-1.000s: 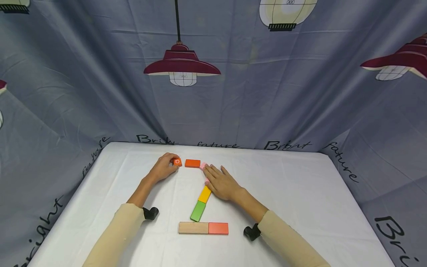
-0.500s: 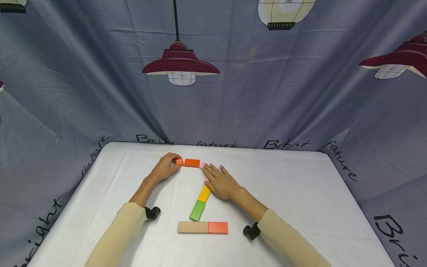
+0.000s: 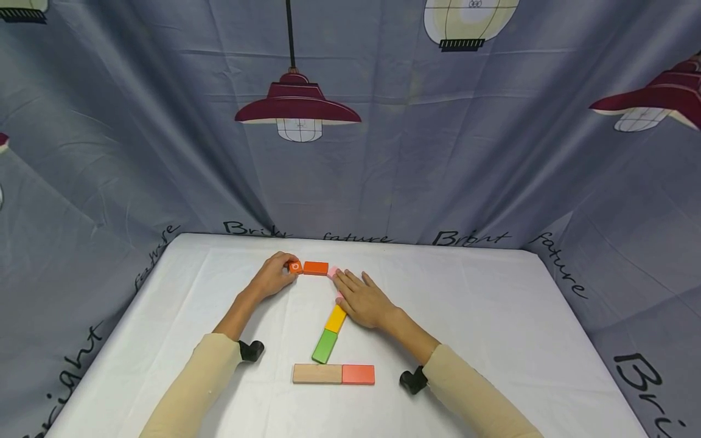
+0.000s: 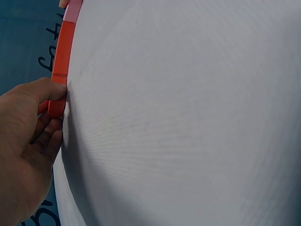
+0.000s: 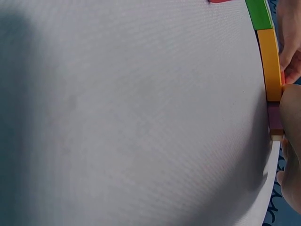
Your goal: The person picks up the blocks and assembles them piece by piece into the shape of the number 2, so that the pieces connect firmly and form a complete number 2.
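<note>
My left hand (image 3: 272, 275) pinches a small orange block (image 3: 295, 267) with a pale mark on its top. This block sits end to end with a longer orange block (image 3: 316, 268); in the left wrist view the thumb lies near their joint. Beyond it comes a pink block (image 3: 332, 272), partly covered by my right hand (image 3: 364, 301), whose fingers lie straight over the pink pieces. Below that hand a yellow block (image 3: 336, 318) and a green block (image 3: 325, 346) continue in a slanted line. In the right wrist view a dark pinkish block (image 5: 275, 117) shows beside the right hand.
At the foot of the slanted line, a plain wooden block (image 3: 317, 373) and a salmon-red block (image 3: 358, 375) lie end to end. All rest on a white-covered table (image 3: 465, 304). A grey-blue curtain (image 3: 383, 170) printed with lamps hangs behind the table's far edge.
My left hand has moved slightly right with the small orange block, narrowing the gap to the longer orange one. The right hand stays in place over the pink pieces.
</note>
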Action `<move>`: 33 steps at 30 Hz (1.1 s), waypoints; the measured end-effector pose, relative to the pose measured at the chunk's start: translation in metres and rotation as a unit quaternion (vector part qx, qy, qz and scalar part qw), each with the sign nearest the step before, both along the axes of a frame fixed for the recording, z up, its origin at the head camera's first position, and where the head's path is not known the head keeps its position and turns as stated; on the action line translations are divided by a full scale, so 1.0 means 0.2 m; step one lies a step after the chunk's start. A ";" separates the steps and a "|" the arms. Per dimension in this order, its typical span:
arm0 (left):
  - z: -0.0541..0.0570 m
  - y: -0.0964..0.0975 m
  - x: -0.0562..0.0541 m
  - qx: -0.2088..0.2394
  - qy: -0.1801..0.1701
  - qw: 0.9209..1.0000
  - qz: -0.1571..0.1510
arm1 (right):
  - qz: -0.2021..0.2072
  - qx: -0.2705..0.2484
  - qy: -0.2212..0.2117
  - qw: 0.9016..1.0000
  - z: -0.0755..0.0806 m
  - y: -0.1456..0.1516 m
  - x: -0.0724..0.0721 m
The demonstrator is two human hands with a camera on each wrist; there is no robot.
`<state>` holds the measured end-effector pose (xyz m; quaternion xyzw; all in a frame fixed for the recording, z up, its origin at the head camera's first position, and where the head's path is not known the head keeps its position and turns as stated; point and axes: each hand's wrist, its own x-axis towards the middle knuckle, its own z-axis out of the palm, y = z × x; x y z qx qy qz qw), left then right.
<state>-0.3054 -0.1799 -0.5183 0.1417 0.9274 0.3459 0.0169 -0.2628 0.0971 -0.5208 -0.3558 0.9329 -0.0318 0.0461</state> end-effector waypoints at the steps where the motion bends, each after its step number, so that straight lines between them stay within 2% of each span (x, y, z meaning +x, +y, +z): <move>1: 0.00 0.00 0.00 -0.001 -0.001 1.000 0.000 | 0.000 -0.001 0.000 1.000 0.00 0.00 0.00; 17: -0.02 0.02 0.00 -0.004 0.000 1.000 0.001 | 0.004 -0.003 0.007 1.000 0.01 0.01 0.00; 33: -0.01 0.02 0.01 0.012 -0.009 1.000 0.003 | -0.008 -0.007 -0.014 1.000 0.01 0.02 -0.01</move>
